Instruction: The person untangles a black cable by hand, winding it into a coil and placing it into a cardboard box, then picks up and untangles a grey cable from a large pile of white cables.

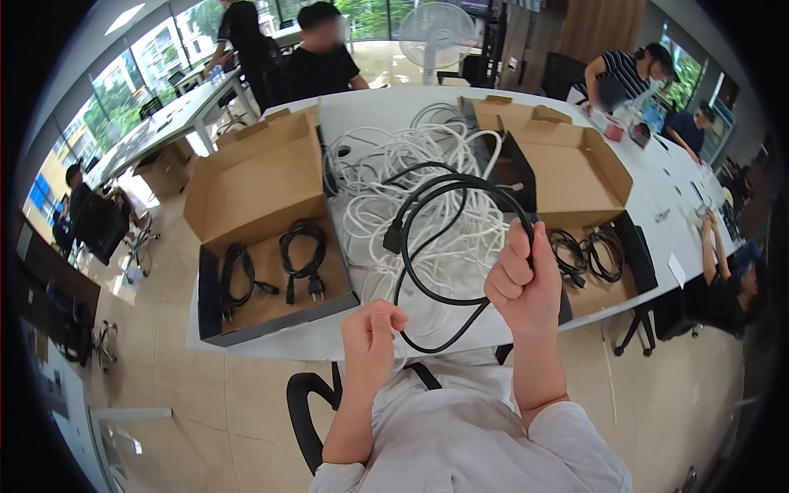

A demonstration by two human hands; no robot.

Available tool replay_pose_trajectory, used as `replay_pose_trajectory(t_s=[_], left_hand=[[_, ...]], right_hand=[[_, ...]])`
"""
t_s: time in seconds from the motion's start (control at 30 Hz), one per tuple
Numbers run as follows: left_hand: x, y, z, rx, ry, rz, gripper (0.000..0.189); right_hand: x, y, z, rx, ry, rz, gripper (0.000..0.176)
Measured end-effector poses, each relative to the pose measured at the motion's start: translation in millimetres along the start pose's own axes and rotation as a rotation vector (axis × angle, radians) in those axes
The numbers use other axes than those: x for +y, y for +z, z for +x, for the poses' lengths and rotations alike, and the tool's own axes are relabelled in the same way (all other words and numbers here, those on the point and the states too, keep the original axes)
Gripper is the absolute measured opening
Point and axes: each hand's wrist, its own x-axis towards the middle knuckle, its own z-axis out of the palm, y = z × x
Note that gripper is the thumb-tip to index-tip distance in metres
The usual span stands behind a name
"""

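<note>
A black power cord (408, 261) is partly coiled into loops in front of me above the table. My right hand (524, 279) is closed in a fist around the loops at their right side. Lower on the left, my left hand (371, 337) is closed, its thumb and fingertips pinching the cord's lower strand. A black connector (393, 237) hangs at the left of the loops. Behind the cord lies a tangled heap of white cables (386, 177). Coiled black cords (302, 251) lie in an open cardboard box (259, 185) on the left.
Another open box (575, 164) on the right holds coiled black cords (604, 255). Both boxes stand on the white table (312, 335). A fan (436, 37) and several people are beyond it. A black chair armrest (306, 403) is beside my left arm.
</note>
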Motion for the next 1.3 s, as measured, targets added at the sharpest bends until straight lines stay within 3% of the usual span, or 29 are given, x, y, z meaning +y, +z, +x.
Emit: replay_pose_trajectory(t_s=[0.13,0.27,0.37,0.5,0.6,0.73,0.9,1.0,1.03,1.13,1.17,1.27,1.3], left_hand=[[16,6,4,0.234,0.143,0.437,0.028],[13,-6,3,0.254,-0.018,0.501,0.027],[4,-14,0,0.009,-0.317,-0.012,0.022],[6,-13,16,-0.159,-0.273,-0.474,0.025],[15,-8,30,0.002,-0.141,-0.703,0.024],[18,-13,58,0.038,0.015,-0.898,0.021],[28,-1,78,-0.052,0.167,-0.842,0.018],[32,2,80,-0.312,0.07,-0.821,0.022],[37,10,78,-0.269,0.028,-0.775,0.024],[31,11,79,-0.486,-0.043,-0.66,0.029],[32,21,75,-0.383,-0.087,-0.669,0.033],[28,24,75,-0.495,-0.181,-0.777,0.035],[31,23,77,-0.554,-0.174,-0.744,0.036]], right_hand=[[17,1,14,-0.071,0.003,0.084,0.038],[23,4,20,-0.145,-0.041,0.124,0.039],[21,6,22,-0.154,-0.098,0.132,0.039],[18,4,21,-0.184,-0.108,0.156,0.039],[15,2,13,-0.087,-0.06,0.103,0.039],[10,-7,4,0.105,0.013,0.053,0.039],[4,-11,-12,0.19,0.166,-0.052,0.04],[-4,-9,-17,0.187,0.25,-0.19,0.041],[-5,-8,-20,0.206,0.253,-0.185,0.042],[-8,-7,-27,0.176,0.222,-0.33,0.042],[-8,-10,-30,0.178,0.196,-0.325,0.041],[2,-10,-29,0.337,0.027,-0.707,0.041],[0,-12,-31,0.388,0.043,-0.678,0.036]])
